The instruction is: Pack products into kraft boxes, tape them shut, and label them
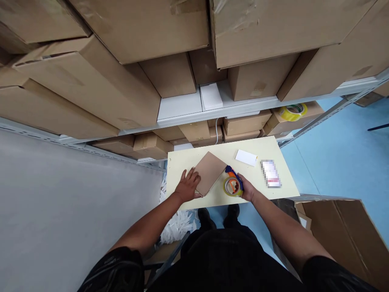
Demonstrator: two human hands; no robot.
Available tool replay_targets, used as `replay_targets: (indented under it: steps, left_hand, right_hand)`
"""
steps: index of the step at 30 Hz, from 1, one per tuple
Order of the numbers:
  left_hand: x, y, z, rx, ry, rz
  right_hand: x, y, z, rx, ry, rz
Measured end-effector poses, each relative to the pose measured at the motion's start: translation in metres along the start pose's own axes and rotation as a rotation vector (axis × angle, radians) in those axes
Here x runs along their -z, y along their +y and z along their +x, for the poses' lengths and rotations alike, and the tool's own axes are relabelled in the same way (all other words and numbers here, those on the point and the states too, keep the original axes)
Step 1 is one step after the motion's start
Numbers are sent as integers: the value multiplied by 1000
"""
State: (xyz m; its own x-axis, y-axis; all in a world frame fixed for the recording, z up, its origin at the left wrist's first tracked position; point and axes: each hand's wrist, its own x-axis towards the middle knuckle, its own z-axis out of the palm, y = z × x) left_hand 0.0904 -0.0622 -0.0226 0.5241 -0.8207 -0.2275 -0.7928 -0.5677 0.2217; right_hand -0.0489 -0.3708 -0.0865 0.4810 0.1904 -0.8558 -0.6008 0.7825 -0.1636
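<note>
A small flat brown cardboard box (210,172) lies at an angle on the cream tabletop (179,162). My left hand (187,186) rests against its left side, fingers spread over the edge and thumb along the near corner. In my right hand (245,187) is a blue and orange tape dispenser (238,178) with a roll of clear yellowish tape on it. The dispenser's blue head touches or nearly touches the box's right corner; which one I cannot tell. My right fingers are wrapped round its handle and partly hidden.
A white card (246,157) and a blurred-out phone-like object (270,173) lie on the table's right. Shelves with cardboard boxes (182,24) stand behind it. A yellow tape roll (293,111) sits on a lower box. An open carton (337,235) stands at right, and white paper scraps (178,227) lie below left.
</note>
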Motion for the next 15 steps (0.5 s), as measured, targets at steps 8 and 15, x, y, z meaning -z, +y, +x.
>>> replay_targets:
  steps: [8,15]
  left_hand:
    - [-27,37,26,279,48,128]
    - [-27,38,24,262,34,102]
  right_hand:
    - [-47,-77,36,24,69,-184]
    - [-24,-24,36,45,48,-46]
